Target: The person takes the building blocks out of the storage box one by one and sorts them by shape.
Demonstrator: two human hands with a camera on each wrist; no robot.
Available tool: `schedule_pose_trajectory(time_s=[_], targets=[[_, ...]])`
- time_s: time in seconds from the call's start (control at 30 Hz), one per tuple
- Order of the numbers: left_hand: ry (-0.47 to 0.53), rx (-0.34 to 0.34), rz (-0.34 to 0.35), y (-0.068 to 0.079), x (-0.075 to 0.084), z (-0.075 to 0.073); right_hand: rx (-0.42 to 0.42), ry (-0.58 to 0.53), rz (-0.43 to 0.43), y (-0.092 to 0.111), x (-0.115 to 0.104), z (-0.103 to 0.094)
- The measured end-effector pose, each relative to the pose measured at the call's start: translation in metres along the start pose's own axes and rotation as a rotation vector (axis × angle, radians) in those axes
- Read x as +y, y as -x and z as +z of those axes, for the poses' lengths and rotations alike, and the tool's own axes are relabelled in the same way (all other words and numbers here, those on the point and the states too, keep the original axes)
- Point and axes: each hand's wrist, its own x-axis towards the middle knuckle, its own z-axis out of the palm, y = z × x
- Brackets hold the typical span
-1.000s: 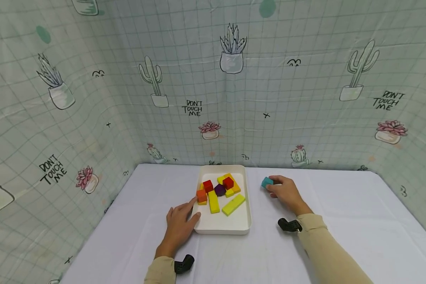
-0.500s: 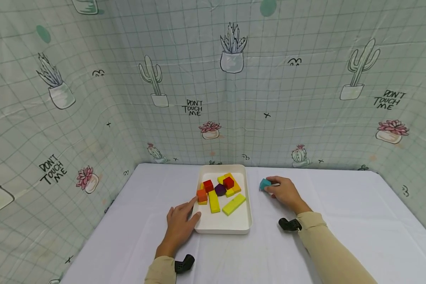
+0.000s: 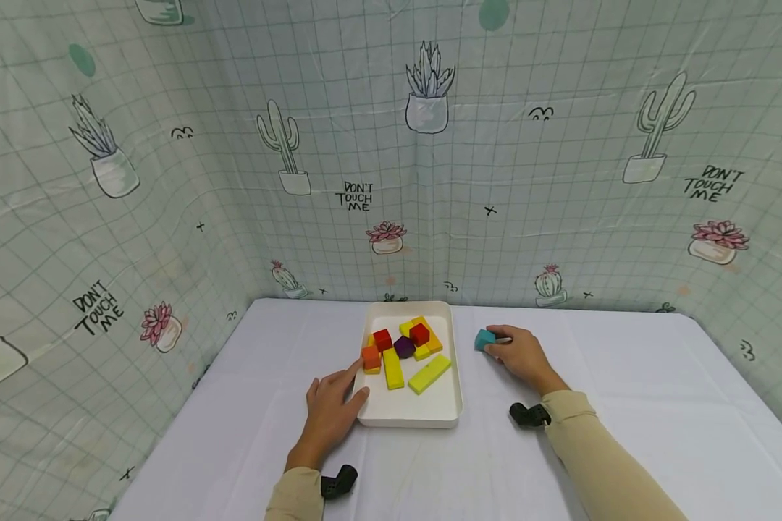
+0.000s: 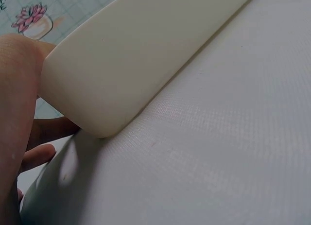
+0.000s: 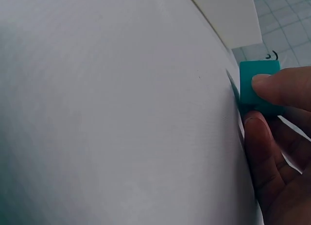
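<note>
In the head view my left hand (image 3: 331, 412) is at the left side of a shallow white tray (image 3: 407, 409). Its thumb reaches over the rim and its other fingers lie along the outer wall, holding the edge, as the left wrist view partly shows. My right hand (image 3: 520, 354) pinches a teal cube (image 3: 485, 339) between thumb and fingers, right of the tray. The right wrist view shows the cube low by the tabletop; whether it touches the cloth I cannot tell. In the tray lie an orange cube (image 3: 371, 357), a red cube (image 3: 381, 339) and a purple block (image 3: 404, 347).
Another red cube (image 3: 419, 333), a yellow-green bar (image 3: 429, 374), a yellow bar (image 3: 394, 368) and several other yellow pieces are in the tray. White cloth (image 3: 665, 405) covers the table. A cactus-print curtain (image 3: 495, 166) hangs behind it.
My right hand has moved slightly left with the teal cube, closer to the tray. My left hand and the blocks in the tray have stayed put.
</note>
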Motion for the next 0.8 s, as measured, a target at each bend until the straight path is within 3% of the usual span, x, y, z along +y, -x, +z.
schedule_pose_trajectory(time_s=[0.8], targets=[[0.008,-0.002,0.012,-0.0003,-0.0014,-0.0005,0.030,0.093,-0.014,0.0007,-0.0014,0.0052]])
